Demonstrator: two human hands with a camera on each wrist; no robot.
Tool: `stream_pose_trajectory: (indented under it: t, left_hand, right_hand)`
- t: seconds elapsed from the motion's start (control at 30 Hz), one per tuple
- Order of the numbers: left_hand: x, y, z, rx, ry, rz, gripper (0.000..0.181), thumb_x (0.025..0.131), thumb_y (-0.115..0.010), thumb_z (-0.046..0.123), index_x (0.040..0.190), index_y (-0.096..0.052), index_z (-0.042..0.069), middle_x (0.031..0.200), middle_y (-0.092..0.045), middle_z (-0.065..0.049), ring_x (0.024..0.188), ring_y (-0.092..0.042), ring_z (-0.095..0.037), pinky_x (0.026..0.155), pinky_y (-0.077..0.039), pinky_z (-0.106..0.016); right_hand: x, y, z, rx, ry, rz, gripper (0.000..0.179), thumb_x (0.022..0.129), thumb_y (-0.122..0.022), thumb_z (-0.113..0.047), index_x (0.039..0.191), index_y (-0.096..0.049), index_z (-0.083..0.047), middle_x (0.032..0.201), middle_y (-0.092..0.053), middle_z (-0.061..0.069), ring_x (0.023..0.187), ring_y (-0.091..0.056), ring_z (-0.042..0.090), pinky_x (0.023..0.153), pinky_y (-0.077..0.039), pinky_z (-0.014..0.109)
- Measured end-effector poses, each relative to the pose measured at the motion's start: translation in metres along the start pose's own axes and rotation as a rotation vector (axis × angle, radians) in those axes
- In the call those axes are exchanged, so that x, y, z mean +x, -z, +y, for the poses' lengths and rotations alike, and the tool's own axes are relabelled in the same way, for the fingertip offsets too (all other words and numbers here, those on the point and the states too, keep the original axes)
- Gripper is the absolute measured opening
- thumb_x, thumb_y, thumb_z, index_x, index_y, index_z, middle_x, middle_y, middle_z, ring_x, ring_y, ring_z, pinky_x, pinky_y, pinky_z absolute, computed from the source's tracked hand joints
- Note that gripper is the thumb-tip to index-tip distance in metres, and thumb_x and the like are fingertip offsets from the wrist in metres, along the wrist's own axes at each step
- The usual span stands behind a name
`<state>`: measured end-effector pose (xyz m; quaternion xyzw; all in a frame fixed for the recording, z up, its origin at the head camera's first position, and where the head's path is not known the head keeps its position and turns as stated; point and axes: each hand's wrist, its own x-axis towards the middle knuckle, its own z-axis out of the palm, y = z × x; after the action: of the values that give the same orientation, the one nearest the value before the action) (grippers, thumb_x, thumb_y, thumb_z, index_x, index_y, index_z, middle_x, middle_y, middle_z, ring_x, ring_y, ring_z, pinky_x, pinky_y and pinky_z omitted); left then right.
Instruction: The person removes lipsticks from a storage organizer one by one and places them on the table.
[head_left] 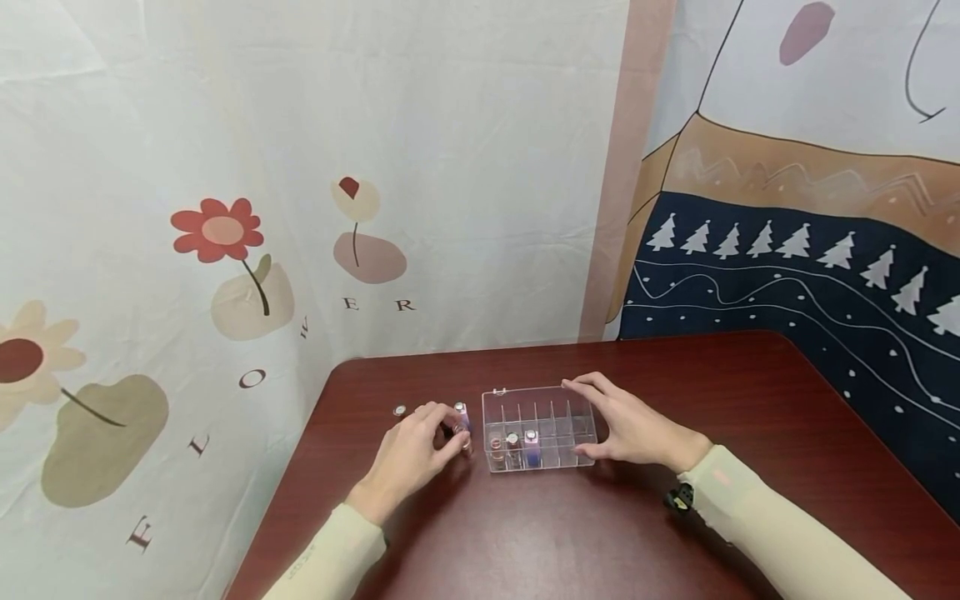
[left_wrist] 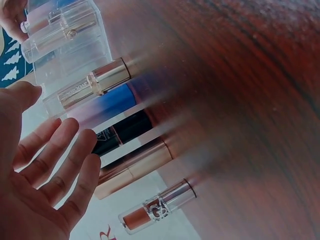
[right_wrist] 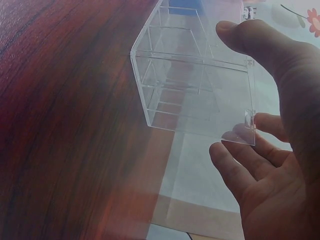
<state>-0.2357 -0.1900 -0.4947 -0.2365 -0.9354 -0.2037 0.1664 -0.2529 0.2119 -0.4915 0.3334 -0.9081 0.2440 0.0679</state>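
1. Clear divided case (head_left: 558, 454), just one: stands on the table (head_left: 525, 533), near the middle of the far edge. Judged partway filled: three tubes already in, five left outside, going by the head and left wrist views together.
2. Right hand (head_left: 637, 425), grasping the case's right end between thumb and fingers.
3. Left hand (head_left: 412, 442), arched loosely around the outside tube nearest the case, with no firm hold showing; cannot tell about contact.
4. Inside, three: side by side in the near row, at the end toward the table's left edge, with a blue-and-lilac tube (head_left: 532, 450) innermost.
5. Outside, five: upright between the case and the table's left edge. One each: clear-and-gold tube (left_wrist: 95, 85), blue-and-pink tube (left_wrist: 112, 104), black tube (left_wrist: 125, 132), rose-gold tube (left_wrist: 135, 170), clear tube with brown contents (left_wrist: 157, 207).
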Motion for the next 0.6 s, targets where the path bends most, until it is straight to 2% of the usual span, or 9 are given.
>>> stream_pose_trajectory:
  t: [0.23,0.4,0.5,0.6]
  left_hand:
    - [0.002,-0.001,0.001,0.038,-0.079,0.107,0.027,0.100,-0.094,0.032,0.120,-0.082,0.019,0.105,-0.080,0.003,0.079,-0.061,-0.007,0.066,-0.056,-0.026]
    - [0.004,-0.001,0.004,0.058,-0.153,0.197,0.033,0.096,-0.096,0.031,0.122,-0.083,0.015,0.106,-0.080,0.001,0.081,-0.063,-0.010,0.064,-0.058,-0.029]
    - [0.007,-0.002,0.007,0.055,-0.216,0.248,0.035,0.094,-0.097,0.028,0.123,-0.082,0.013,0.109,-0.081,-0.001,0.085,-0.069,-0.015,0.070,-0.061,-0.034]
    - [0.010,-0.003,0.011,0.042,-0.281,0.262,0.039,0.094,-0.096,0.026,0.127,-0.081,0.012,0.116,-0.080,-0.003,0.096,-0.075,-0.020,0.081,-0.062,-0.039]
  right_hand:
    - [0.000,-0.001,0.001,-0.002,0.010,0.014,0.106,0.085,-0.107,-0.031,0.173,-0.052,-0.010,0.159,-0.060,0.010,0.133,-0.075,0.032,0.113,-0.066,0.052]
    - [0.000,-0.001,0.001,0.001,0.009,0.012,0.106,0.085,-0.106,-0.032,0.173,-0.052,-0.010,0.159,-0.060,0.010,0.133,-0.075,0.032,0.112,-0.066,0.052]
    - [0.000,-0.001,0.001,0.001,0.010,0.013,0.106,0.085,-0.106,-0.032,0.173,-0.052,-0.010,0.159,-0.060,0.010,0.134,-0.074,0.032,0.113,-0.066,0.053]
    - [0.000,-0.002,0.002,-0.001,0.013,0.016,0.106,0.085,-0.106,-0.032,0.173,-0.052,-0.010,0.159,-0.060,0.010,0.134,-0.075,0.032,0.113,-0.066,0.053]
